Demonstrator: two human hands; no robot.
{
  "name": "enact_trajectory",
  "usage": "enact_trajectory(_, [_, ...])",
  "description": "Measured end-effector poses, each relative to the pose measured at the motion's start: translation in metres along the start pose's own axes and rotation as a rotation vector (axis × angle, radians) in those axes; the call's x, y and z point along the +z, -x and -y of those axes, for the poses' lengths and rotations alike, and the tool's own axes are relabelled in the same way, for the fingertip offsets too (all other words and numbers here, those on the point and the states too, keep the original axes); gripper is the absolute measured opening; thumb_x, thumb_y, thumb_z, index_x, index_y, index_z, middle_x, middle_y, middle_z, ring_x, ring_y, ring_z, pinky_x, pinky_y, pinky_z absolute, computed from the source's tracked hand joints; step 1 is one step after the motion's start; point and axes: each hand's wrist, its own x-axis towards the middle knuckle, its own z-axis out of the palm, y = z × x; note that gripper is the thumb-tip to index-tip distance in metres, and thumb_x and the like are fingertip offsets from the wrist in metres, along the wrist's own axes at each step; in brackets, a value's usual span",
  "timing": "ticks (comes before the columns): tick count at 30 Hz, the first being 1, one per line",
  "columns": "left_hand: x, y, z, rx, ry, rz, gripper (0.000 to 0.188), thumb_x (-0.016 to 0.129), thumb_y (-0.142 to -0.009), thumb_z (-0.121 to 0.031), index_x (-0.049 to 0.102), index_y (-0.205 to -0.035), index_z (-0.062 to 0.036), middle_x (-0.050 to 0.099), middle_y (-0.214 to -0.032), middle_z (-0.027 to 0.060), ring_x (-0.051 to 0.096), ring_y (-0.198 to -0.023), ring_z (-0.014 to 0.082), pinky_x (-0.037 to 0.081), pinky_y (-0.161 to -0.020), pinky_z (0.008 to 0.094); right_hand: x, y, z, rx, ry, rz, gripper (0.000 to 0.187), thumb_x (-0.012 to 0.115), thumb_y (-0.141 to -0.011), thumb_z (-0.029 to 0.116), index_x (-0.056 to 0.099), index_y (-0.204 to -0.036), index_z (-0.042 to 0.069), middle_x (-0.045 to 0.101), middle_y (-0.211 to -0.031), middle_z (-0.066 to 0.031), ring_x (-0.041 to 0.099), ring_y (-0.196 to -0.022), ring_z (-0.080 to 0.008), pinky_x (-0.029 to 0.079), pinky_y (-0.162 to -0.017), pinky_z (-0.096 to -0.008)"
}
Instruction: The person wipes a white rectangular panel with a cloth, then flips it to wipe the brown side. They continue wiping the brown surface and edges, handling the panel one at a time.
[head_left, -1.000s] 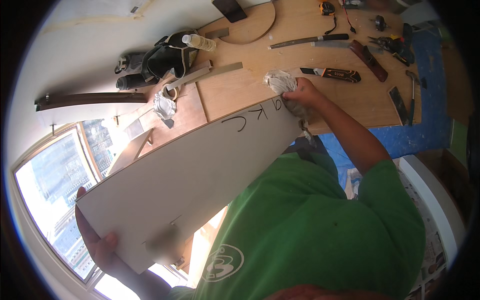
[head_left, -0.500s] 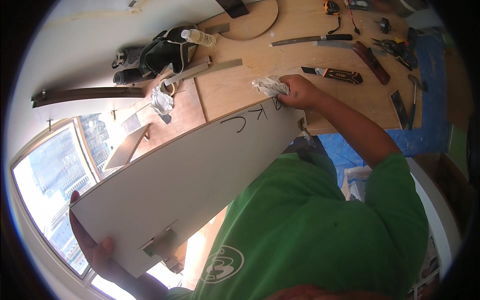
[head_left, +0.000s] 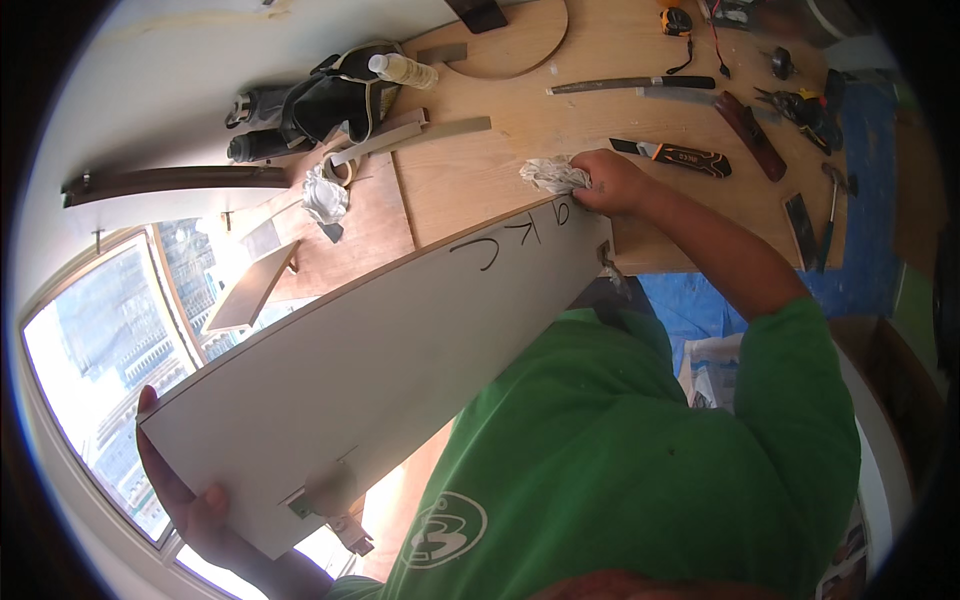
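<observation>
A long white cabinet door panel (head_left: 370, 345) lies slanted across my front, with dark handwriting near its far right end. My left hand (head_left: 195, 505) grips its near left end, thumb on the white face and fingers around the edge. Up at the far right corner, my right hand (head_left: 610, 183) is closed on a crumpled whitish rag (head_left: 555, 174), which sits against the panel's long far edge. A metal hinge (head_left: 305, 500) is fitted near the left end, and another hinge (head_left: 607, 258) near the right end.
On the wooden worktable (head_left: 470, 190) lie a utility knife (head_left: 675, 157), a long handsaw (head_left: 630, 85), a dark red-handled tool (head_left: 750, 135), a hammer (head_left: 832, 210) and a tape measure (head_left: 676, 22). A black bag (head_left: 335, 105), a bottle (head_left: 402, 71) and a tape roll (head_left: 342, 167) stand left. A window (head_left: 110, 350) is beside me.
My right hand and the rag have shifted slightly to the right. The left hand keeps its grip on the panel, which stays nearly in place.
</observation>
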Motion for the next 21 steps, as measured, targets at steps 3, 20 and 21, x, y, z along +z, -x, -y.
enact_trajectory(3, [0.007,-0.002,-0.001,0.028,-0.075,-0.074,0.103,0.063,-0.072,-0.033,0.024,-0.158,0.0085,0.052,-0.142,0.028,0.058,-0.129,0.038,0.046,-0.111,0.0492,0.001,-0.002,-0.014,0.05,-0.013,0.011,0.031,0.069,-0.075,0.022,0.068,-0.094,-0.003,0.068,-0.093,-0.0265,0.067,-0.091,-0.0425,0.053,-0.083,-0.0468])
enact_trajectory(20, [-0.006,-0.003,0.013,0.059,0.085,0.002,0.1,0.08,-0.075,-0.041,0.038,-0.155,0.0036,0.051,-0.152,0.0177,0.061,-0.128,0.0276,0.05,-0.109,0.0426,0.0,0.004,0.061,-0.133,-0.109,-0.054,0.028,0.07,-0.079,0.02,0.066,-0.097,-0.001,0.066,-0.095,-0.0237,0.065,-0.094,-0.0434,0.051,-0.084,-0.0491])
enact_trajectory(21, [-0.007,-0.004,0.014,0.069,0.074,-0.013,0.101,0.08,-0.075,-0.041,0.038,-0.155,0.0036,0.053,-0.151,0.0175,0.062,-0.127,0.0277,0.05,-0.109,0.0423,0.001,0.004,0.053,-0.108,-0.084,-0.06,0.028,0.07,-0.079,0.021,0.066,-0.096,-0.001,0.066,-0.094,-0.0234,0.064,-0.093,-0.0431,0.051,-0.083,-0.0489])
